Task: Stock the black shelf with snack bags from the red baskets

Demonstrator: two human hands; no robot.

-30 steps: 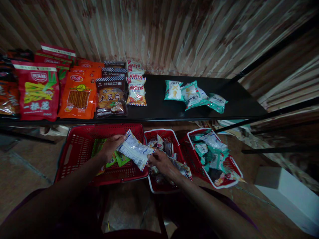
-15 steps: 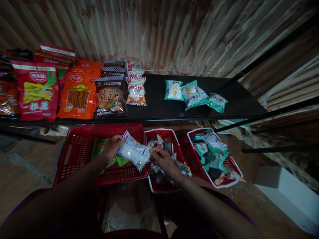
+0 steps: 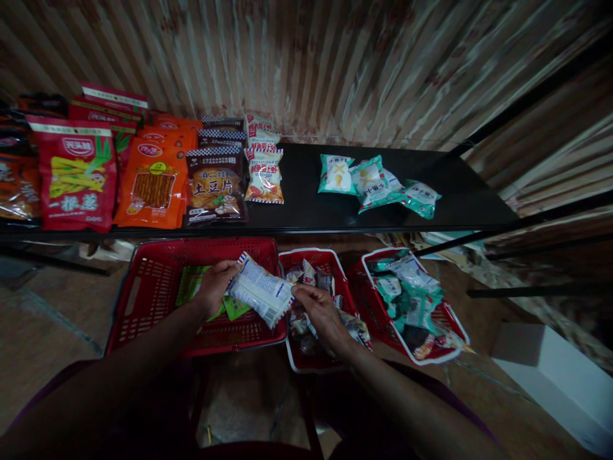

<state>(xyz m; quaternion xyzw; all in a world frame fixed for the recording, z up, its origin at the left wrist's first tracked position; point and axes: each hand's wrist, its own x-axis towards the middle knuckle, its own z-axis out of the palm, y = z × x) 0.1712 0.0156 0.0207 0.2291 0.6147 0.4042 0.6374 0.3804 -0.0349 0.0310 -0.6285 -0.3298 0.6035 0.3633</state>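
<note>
dim pic, dark foreground, wide-angle edge warp, slight blur

Both hands [image 3: 218, 285] hold white packet [image 3: 261, 296] over red basket [image 3: 158, 281].

The white, crinkled plastic snack packet [image 3: 261, 295] looked glossy; the red perforated plastic basket [image 3: 143, 300] looked matt, the black shelf [image 3: 297, 204] smooth.

This looks like a small shop or stockroom. Across the middle of the frame runs a black shelf [image 3: 306, 211] with snack packets laid out by kind: red and orange bags [image 3: 115, 172] at the left, teal packets [image 3: 378, 185] right of centre. Below it, in the lower half, stand three red shopping baskets [image 3: 153, 300] holding more wrapped snacks. A striped curtain [image 3: 306, 64] fills the top.
</note>
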